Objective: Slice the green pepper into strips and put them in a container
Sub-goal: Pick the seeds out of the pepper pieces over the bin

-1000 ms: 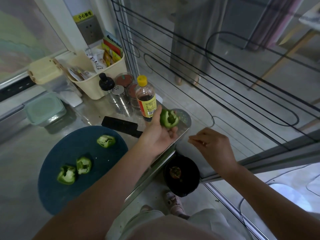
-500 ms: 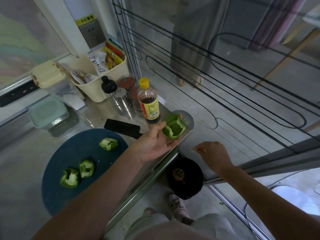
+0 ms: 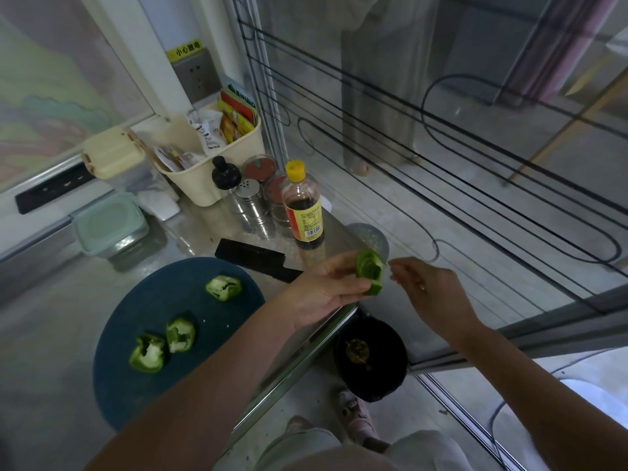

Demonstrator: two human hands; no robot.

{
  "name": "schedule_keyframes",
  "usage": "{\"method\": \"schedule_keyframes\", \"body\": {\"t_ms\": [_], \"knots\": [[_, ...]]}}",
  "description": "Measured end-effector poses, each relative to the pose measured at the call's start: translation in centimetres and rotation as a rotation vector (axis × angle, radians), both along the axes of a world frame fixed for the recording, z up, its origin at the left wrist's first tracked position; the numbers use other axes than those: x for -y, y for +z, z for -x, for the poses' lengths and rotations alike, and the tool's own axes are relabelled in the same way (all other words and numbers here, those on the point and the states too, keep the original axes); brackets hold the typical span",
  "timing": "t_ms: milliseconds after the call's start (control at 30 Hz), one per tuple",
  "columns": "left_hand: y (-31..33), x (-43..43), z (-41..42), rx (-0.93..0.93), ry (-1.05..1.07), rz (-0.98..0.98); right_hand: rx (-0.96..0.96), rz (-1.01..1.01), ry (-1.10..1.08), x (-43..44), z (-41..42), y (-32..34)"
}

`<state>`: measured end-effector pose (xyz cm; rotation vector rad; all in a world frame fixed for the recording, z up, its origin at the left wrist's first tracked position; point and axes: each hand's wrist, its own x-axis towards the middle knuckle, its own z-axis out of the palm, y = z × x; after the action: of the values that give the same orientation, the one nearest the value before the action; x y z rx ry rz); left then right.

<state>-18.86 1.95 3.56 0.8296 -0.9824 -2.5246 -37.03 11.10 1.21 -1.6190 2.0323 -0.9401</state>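
Green pepper piece (image 3: 368,271), hollow side turned toward the camera, held in the air beyond the right rim of the round dark-blue cutting board (image 3: 136,385), just past the edge of the steel surface (image 3: 51,317). The left hand (image 3: 326,294) grips it, thumb on the near side and fingers curled round the far side. The right hand (image 3: 428,290) is to the right of the piece, further from the board, its fingertips drawn together close to the pepper's edge; whether they pinch anything cannot be told.

Three cut pepper pieces (image 3: 180,335) lie on the board, cut faces up: two close together near its left-centre, one apart toward its far edge. A black knife (image 3: 255,259) lies flat on the surface just beyond the board's far-right rim.

A dark sauce bottle with a yellow cap (image 3: 303,209) stands upright beyond the knife, and a steel shaker (image 3: 249,202) just left of the bottle. A cream basket of packets (image 3: 210,178) stands further back from the board. A lidded plastic container (image 3: 108,224) with a pale green lid sits beyond the board's far-left rim. A black bin (image 3: 370,360) stands on the floor to the right of the board, below the held piece.
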Motion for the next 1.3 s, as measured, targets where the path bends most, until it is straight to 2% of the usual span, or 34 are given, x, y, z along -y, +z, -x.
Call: {"method": "schedule_keyframes", "body": {"t_ms": [100,267,533,667,833,1300], "knots": [[-0.1,-0.3,0.1,0.025,0.000,0.005,0.082,0.045,0.054,0.5,-0.2,2.3],[-0.1,-0.6,0.4,0.054,-0.031,0.018,-0.095,0.089,0.255,1.2,-0.2,3.2],[0.4,-1.7,0.8,0.134,-0.027,0.165,-0.197,0.200,0.252,1.0,-0.8,3.6],[0.8,-2.0,0.8,0.129,-0.017,0.139,-0.275,0.261,0.250,0.8,-1.1,3.7],[0.9,-2.2,0.4,0.112,-0.025,0.099,-0.423,0.373,0.400,0.6,-1.4,3.5],[0.8,-2.9,-0.5,0.147,-0.041,0.079,-0.538,0.217,0.468,1.1,-2.2,1.6]]}}
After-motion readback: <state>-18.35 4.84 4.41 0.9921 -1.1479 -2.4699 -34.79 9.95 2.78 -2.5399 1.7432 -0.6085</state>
